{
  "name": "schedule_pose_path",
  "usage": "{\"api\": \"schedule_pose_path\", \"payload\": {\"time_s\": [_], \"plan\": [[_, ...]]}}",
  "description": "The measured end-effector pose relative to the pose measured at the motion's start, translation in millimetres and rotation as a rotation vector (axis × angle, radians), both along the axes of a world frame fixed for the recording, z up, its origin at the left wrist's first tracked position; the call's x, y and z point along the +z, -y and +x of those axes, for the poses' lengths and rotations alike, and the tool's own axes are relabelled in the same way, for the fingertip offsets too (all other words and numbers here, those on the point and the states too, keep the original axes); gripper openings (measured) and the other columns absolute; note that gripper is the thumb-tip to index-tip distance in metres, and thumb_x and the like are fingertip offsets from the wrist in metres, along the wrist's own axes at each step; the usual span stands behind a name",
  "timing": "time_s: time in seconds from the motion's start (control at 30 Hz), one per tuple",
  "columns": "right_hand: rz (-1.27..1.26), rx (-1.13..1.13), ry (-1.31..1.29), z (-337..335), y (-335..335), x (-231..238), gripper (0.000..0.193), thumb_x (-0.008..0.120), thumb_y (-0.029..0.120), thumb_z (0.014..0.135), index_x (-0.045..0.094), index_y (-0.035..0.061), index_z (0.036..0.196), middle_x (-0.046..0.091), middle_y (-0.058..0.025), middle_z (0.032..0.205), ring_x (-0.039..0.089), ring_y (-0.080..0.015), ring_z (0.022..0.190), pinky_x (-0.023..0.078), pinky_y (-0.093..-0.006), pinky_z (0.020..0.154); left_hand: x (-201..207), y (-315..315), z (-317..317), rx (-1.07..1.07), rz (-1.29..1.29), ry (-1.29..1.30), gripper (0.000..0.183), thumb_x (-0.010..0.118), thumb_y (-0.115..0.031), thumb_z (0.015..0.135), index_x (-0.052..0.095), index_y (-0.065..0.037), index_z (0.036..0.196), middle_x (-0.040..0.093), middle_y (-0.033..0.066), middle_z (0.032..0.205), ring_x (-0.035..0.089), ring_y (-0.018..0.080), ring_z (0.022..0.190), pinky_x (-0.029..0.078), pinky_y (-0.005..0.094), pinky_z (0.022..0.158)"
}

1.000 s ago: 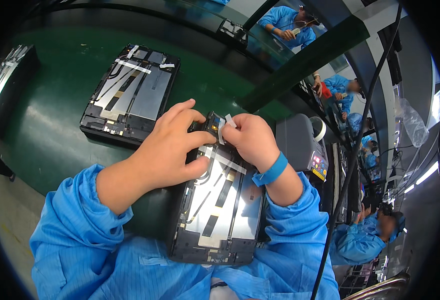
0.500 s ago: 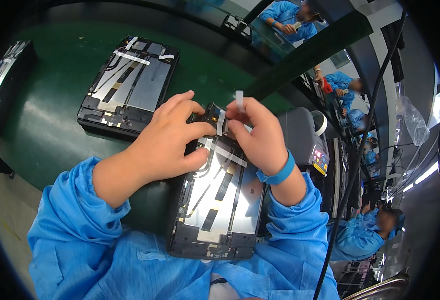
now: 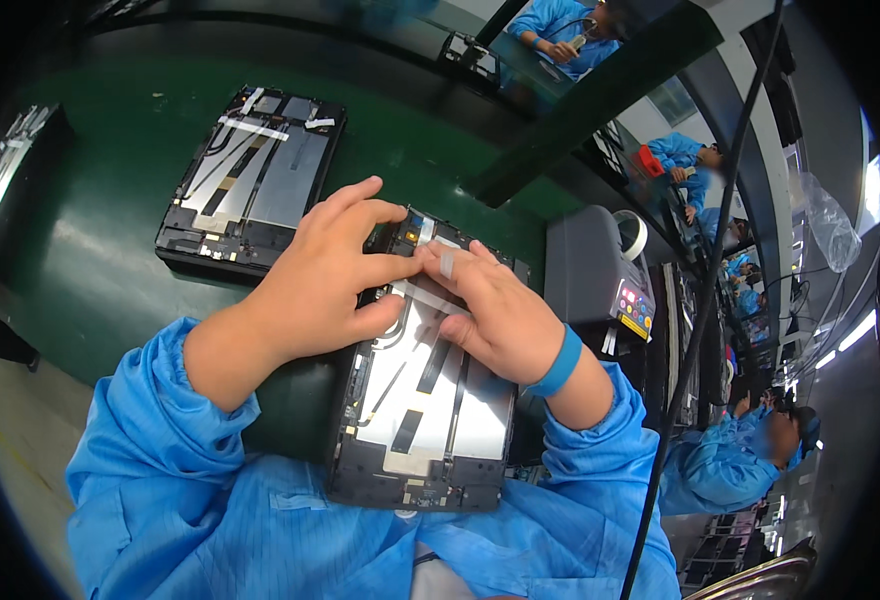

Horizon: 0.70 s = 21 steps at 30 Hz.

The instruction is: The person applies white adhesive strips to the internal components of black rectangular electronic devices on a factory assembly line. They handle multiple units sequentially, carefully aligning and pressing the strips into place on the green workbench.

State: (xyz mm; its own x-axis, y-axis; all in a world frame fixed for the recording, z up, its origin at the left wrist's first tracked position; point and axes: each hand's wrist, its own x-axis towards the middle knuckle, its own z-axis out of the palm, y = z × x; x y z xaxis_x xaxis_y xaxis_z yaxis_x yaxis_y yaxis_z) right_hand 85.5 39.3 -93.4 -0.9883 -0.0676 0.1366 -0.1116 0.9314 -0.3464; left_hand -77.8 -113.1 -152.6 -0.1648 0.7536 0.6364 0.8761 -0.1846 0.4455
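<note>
A flat, black-framed rectangular electronic device with a bare silver metal panel lies at the near side, just in front of the person's body, its long sides running from near to far. The bare left hand spreads over its far left part, thumb and fingers apart; the forefinger reaches across the far end, and the thumb lies along the left edge. The bare right hand, banded by a bright blue wrist strap, lies palm down over the far right part, its fingertips beside the left forefinger and its thumb apart from the fingers. A short, pale strip of tape sits against its forefinger; whether the fingers grip anything beneath cannot be told.

Farther left, a second black device with a silver panel and white tape strips rests on the dark green tabletop. To the right of the hands stands a dark grey machine with coloured buttons, a white ring-shaped roll at its far right side.
</note>
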Motion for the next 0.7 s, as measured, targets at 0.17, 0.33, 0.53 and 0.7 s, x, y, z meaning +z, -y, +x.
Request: {"api": "schedule_pose_path", "payload": {"time_s": [0.17,0.33,0.53,0.7], "plan": [[-0.172,-0.065,-0.239,22,-2,1,0.025,0.059,0.016,0.086,0.06,0.0017,0.107,0.061,-0.0183,0.107,0.057,-0.0333,0.1,0.045,-0.0423,0.087,13,2,5,0.042,-0.074,-0.152,0.023,0.069,-0.015,0.069,0.072,-0.014,0.092,0.05,0.0147,0.127,0.032,0.0421,0.133,0.031,0.0509,0.105],[-0.101,-0.166,-0.235,60,30,8,0.012,0.06,0.019,0.086,0.065,0.0077,0.085,0.06,-0.0101,0.071,0.059,-0.0305,0.07,0.046,-0.0415,0.064,24,9,18,0.085,-0.064,-0.186,0.032,0.071,-0.02,0.069,0.07,-0.012,0.1,0.049,0.0167,0.128,0.031,0.0431,0.133,0.03,0.0515,0.106],[-0.283,-0.031,-0.171,92,56,9,0.014,0.059,0.023,0.087,0.063,0.0097,0.084,0.06,-0.0094,0.07,0.06,-0.0298,0.07,0.046,-0.0414,0.063,61,33,70,-0.338,-0.021,0.05,0.039,0.079,-0.024,0.065,0.067,-0.007,0.098,0.057,0.0122,0.108,0.049,0.0402,0.117,0.038,0.0491,0.096],[-0.335,-0.188,-0.346,107,56,-13,0.016,0.06,0.024,0.087,0.061,0.0085,0.082,0.058,-0.0108,0.066,0.059,-0.0313,0.062,0.045,-0.0422,0.056,80,42,91,-0.323,-0.021,-0.023,0.022,0.078,-0.018,0.068,0.066,-0.009,0.084,0.057,0.0086,0.101,0.05,0.0371,0.113,0.04,0.047,0.093]]}}
